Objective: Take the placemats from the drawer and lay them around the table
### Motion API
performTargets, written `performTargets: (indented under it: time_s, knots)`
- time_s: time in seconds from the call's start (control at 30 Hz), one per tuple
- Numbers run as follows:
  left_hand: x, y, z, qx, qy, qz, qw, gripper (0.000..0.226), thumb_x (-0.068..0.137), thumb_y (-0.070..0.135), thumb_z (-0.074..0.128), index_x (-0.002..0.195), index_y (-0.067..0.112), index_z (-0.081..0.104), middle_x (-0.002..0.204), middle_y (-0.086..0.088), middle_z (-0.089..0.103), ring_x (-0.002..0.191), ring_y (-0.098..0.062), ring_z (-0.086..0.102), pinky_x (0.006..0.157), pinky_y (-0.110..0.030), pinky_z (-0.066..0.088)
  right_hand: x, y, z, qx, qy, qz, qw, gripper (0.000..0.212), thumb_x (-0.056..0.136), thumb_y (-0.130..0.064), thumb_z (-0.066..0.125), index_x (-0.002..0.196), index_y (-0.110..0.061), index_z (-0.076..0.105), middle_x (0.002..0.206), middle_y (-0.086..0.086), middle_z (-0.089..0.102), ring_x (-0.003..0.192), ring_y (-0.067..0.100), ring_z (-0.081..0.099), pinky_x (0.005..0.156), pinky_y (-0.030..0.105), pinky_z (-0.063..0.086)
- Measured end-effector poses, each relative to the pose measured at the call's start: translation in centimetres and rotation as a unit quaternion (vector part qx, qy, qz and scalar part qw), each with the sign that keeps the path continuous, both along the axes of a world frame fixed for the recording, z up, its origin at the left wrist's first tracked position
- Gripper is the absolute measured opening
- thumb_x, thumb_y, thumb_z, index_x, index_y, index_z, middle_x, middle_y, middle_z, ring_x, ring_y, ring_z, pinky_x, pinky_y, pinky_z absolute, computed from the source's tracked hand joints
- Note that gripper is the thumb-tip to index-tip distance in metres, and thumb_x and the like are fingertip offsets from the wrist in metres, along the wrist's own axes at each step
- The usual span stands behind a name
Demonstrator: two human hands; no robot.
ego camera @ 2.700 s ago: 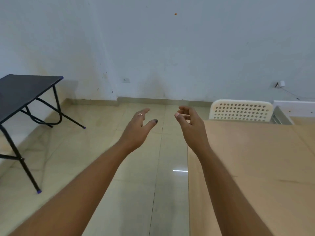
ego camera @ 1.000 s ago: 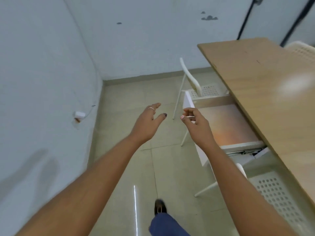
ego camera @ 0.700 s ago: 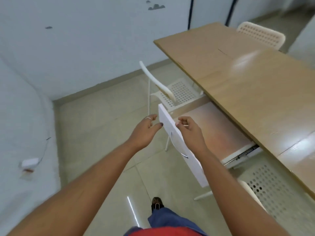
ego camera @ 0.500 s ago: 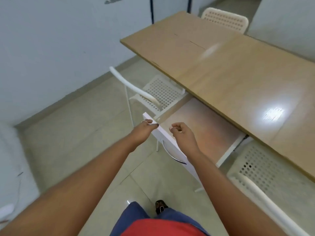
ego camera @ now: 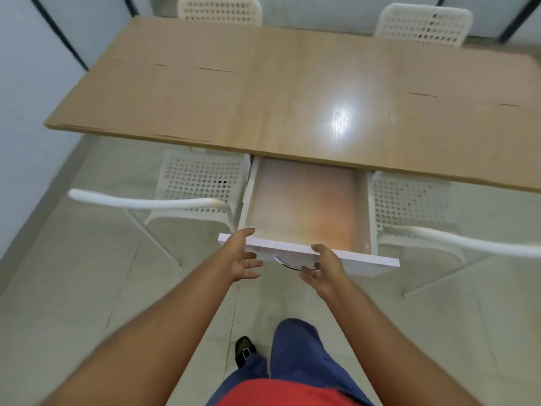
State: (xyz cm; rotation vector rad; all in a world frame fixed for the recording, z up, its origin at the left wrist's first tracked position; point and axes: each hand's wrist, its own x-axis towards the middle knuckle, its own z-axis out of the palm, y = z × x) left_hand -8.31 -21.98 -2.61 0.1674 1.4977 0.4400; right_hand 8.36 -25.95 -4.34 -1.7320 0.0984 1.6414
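Fingers point(ego camera: 252, 256) of the left hand point(ego camera: 241, 254) are spread, palm turned inward by the drawer point(ego camera: 307, 253) front's left end. The right hand point(ego camera: 323, 266) is likewise spread before the metal handle point(ego camera: 285, 263), gripping nothing. The drawer stands pulled out under the bench point(ego camera: 263, 92) near edge; its orange-tinted floor may be placemats, I cannot tell.

Open drawer point(ego camera: 304, 212) between 2 chairs point(ego camera: 202, 186), top unobstructed.

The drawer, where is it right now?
The drawer is pulled open from under the wooden table's near edge, between two white chairs, with both hands at its white front panel.
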Motion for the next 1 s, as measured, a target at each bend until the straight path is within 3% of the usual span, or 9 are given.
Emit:
performTargets:
  time_s: [0.13, 0.3, 0.4, 0.5, 0.63, 0.73, 0.83, 1.0]
  knots:
    - [0.8, 1.9, -0.5, -0.005, -0.044, 0.026, 0.999, 0.061, 0.09, 0.041, 0.049, 0.141, 0.01, 0.035, 0.143, -0.019, 0.042, 0.12, -0.035, 0.053, 0.092, -0.051, 0.041, -0.6, 2.6, -0.4, -0.009, 0.0, -0.104, 0.995, 0.02, 0.089, -0.011, 0.052, 0.107, -0.007, 0.045, 0.098, 0.012, 0.042, 0.089, 0.029, 0.047, 0.088, 0.042, 0.048]
    - [2.4, 7.2, -0.7, 0.014, -0.049, 0.052, 0.997, 0.058, 0.09, 0.037, 0.05, 0.138, 0.008, 0.038, 0.14, -0.02, 0.044, 0.122, -0.035, 0.052, 0.093, -0.052, 0.041, 0.2, 7.9, -0.8, 0.019, 0.001, -0.12, 0.993, 0.012, 0.088, -0.004, 0.045, 0.099, -0.006, 0.044, 0.089, 0.009, 0.04, 0.094, 0.03, 0.045, 0.096, 0.046, 0.044]
    - [3.8, 11.2, -0.8, 0.034, -0.056, 0.09, 0.994, 0.052, 0.092, 0.036, 0.047, 0.136, 0.011, 0.038, 0.141, -0.019, 0.042, 0.124, -0.035, 0.049, 0.098, -0.053, 0.04, 1.2, 11.9, -0.7, 0.034, 0.003, -0.122, 0.992, 0.011, 0.087, -0.003, 0.04, 0.081, -0.01, 0.045, 0.088, 0.008, 0.041, 0.094, 0.03, 0.045, 0.1, 0.045, 0.043]
    - [5.2, 15.0, -1.1, 0.042, -0.079, 0.138, 0.986, 0.051, 0.093, 0.04, 0.044, 0.135, 0.012, 0.039, 0.141, -0.019, 0.044, 0.125, -0.036, 0.049, 0.102, -0.055, 0.038, 2.4, 15.4, -1.3, 0.038, -0.016, -0.117, 0.992, 0.013, 0.087, 0.0, 0.037, 0.085, -0.008, 0.046, 0.093, 0.01, 0.046, 0.093, 0.027, 0.047, 0.103, 0.045, 0.043]
    - [6.6, 19.2, -2.0, 0.053, -0.102, 0.214, 0.97, 0.065, 0.093, 0.052, 0.038, 0.144, 0.014, 0.029, 0.142, -0.02, 0.043, 0.124, -0.036, 0.051, 0.101, -0.056, 0.039, 3.4, 19.3, -2.2, 0.056, -0.026, -0.115, 0.991, 0.023, 0.084, 0.007, 0.033, 0.071, -0.008, 0.045, 0.079, 0.008, 0.044, 0.084, 0.022, 0.045, 0.089, 0.038, 0.046]
    - [7.4, 21.1, -2.4, 0.062, -0.116, 0.24, 0.962, 0.068, 0.093, 0.056, 0.035, 0.146, 0.015, 0.027, 0.141, -0.018, 0.043, 0.122, -0.037, 0.051, 0.101, -0.056, 0.037, 3.8, 21.1, -2.4, 0.066, -0.022, -0.108, 0.992, 0.024, 0.084, 0.01, 0.034, 0.072, -0.009, 0.045, 0.075, 0.005, 0.043, 0.082, 0.019, 0.044, 0.089, 0.038, 0.045]
    - [7.7, 21.7, -2.7, 0.063, -0.109, 0.241, 0.962, 0.065, 0.092, 0.058, 0.035, 0.14, 0.013, 0.035, 0.135, -0.019, 0.047, 0.119, -0.037, 0.052, 0.101, -0.053, 0.037, 4.1, 21.9, -2.9, 0.064, -0.033, -0.117, 0.991, 0.022, 0.084, 0.008, 0.036, 0.073, -0.008, 0.047, 0.074, 0.005, 0.045, 0.081, 0.019, 0.048, 0.082, 0.035, 0.046]
    - [7.8, 20.5, -1.6, 0.053, -0.047, 0.167, 0.983, 0.064, 0.095, 0.054, 0.034, 0.141, 0.01, 0.035, 0.141, -0.016, 0.045, 0.123, -0.036, 0.051, 0.104, -0.05, 0.038, 4.2, 21.0, -1.9, 0.053, -0.071, -0.111, 0.99, 0.014, 0.086, 0.003, 0.041, 0.093, -0.005, 0.05, 0.074, 0.004, 0.047, 0.067, 0.015, 0.051, 0.059, 0.025, 0.042]
